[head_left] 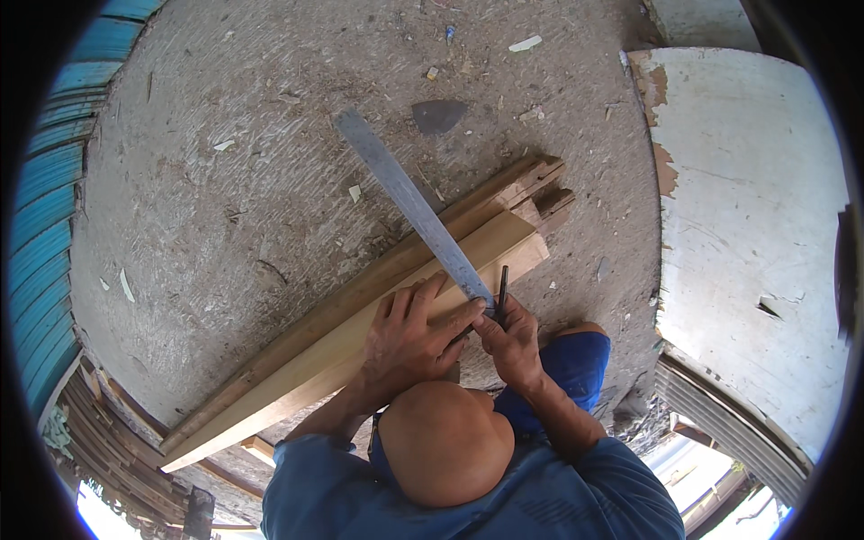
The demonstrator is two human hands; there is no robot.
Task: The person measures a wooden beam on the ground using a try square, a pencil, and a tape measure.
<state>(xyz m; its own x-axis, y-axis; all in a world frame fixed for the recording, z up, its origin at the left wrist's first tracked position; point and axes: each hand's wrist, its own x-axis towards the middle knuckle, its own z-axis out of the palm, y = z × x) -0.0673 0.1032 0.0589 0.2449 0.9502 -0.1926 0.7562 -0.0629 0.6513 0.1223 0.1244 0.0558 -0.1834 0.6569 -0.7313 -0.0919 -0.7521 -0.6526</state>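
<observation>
A pale squared timber runs slantwise in front of me, from lower left to upper right. Across its right part lies the long grey metal blade of a try square; its near end is partly hidden by my fingers. My left hand is closed on the square's near end, with its fingers spread over the timber's top and the thumb by the blade. In my right hand a thin dark pencil points upward, its fingers closed round it beside the blade's end.
Behind the pale timber rests a darker beam with a notched right end. A dark flat metal piece and wood chips litter the rough floor. Blue corrugated sheeting stands left; a worn white panel lies right.
</observation>
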